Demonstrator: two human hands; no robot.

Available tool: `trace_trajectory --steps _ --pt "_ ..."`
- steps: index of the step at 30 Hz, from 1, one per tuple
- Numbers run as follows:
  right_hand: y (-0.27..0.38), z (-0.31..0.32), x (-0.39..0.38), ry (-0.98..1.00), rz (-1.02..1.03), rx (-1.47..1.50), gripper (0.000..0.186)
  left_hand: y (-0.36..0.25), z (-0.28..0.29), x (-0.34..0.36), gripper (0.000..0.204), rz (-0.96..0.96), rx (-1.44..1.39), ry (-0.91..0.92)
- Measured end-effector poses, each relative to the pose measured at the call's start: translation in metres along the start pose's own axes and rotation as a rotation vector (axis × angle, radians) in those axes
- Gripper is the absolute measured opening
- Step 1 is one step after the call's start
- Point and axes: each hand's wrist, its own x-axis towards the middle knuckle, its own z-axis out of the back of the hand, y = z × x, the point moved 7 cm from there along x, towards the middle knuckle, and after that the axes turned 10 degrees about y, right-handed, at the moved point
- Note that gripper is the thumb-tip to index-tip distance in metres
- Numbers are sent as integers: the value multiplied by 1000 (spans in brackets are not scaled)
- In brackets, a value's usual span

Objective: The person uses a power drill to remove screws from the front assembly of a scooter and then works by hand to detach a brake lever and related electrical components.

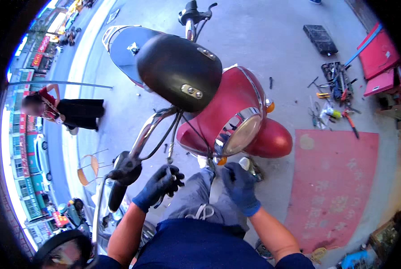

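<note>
A red scooter or electric bike stands in front of me, with a red front body [207,105], a round chrome-rimmed headlight [241,134] and a red front fender [272,140]. My left hand [161,186], in a dark glove with a blue cuff, is below the handlebar grip [117,195]; its fingers are curled, and what they hold is too small to make out. My right hand [240,186], gloved alike, is just below the headlight near an orange turn signal [221,160]. Its fingers are bent together, and anything inside them is hidden. Dark cables [196,130] hang from the handlebar.
A dark padded cover [178,71] sits over the handlebar. On the right lie an open tool case [337,83], loose tools [350,125], a black box [320,39] and a red mat [330,188]. A mirror [62,251] is at lower left. A person [59,107] stands at left.
</note>
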Motion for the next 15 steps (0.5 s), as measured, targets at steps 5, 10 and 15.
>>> trace_trajectory --steps 5,10,15 --pt "50 -23 23 -267 134 -391 38 -23 8 3 51 -158 -66 1" --pt "36 -42 30 -288 8 -537 30 -27 19 -1 41 -238 -133 -41" --pt "34 -38 26 -305 44 -399 26 -19 30 14 37 -231 -222 51"
